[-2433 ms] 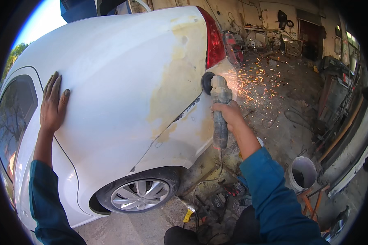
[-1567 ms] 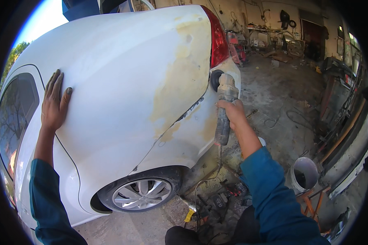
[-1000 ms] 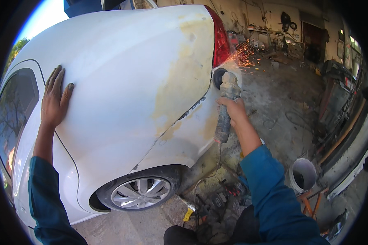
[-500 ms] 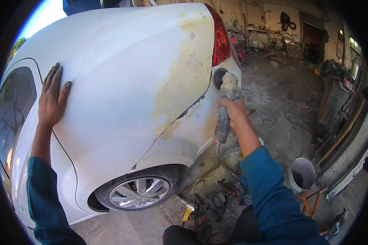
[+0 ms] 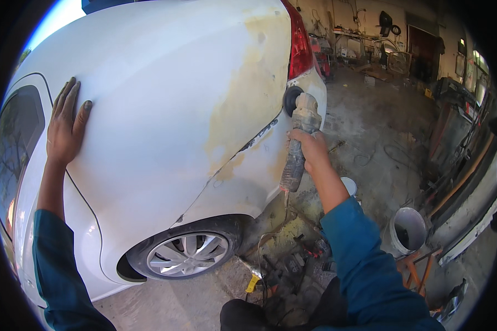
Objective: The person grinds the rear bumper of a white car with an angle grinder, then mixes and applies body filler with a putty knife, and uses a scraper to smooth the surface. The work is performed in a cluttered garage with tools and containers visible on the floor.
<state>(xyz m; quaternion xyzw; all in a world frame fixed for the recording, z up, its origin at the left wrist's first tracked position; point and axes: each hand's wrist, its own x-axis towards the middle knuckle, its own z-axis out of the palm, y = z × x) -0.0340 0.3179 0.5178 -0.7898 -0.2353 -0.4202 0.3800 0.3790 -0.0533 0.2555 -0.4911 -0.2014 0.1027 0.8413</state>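
Observation:
My right hand (image 5: pixel 310 148) is wrapped round the dusty grey body of a corded angle polisher (image 5: pixel 303 124). Its round black pad (image 5: pixel 293 101) lies against the car's rear corner, just below the red tail light (image 5: pixel 300 47). My left hand (image 5: pixel 65 124) rests flat on the white rear panel of the car (image 5: pixel 149 110), fingers spread, near the side window. Yellowish filler patches (image 5: pixel 243 94) cover the panel beside the tail light. A dark, chipped seam (image 5: pixel 258 135) runs from there down toward the wheel (image 5: pixel 188 254).
The tool's cord (image 5: pixel 270 234) hangs down to a clutter of tools (image 5: pixel 298 270) on the floor by my knees. At the right stand a white bucket (image 5: pixel 407 230), an orange metal stand (image 5: pixel 419 271) and long panels along the wall. A cluttered workbench (image 5: pixel 353 36) is at the back.
The polisher's pad has shifted slightly left and up along the car's corner, with my right hand following. My left hand stays on the panel. A pale round lid-like thing now shows beside my right wrist.

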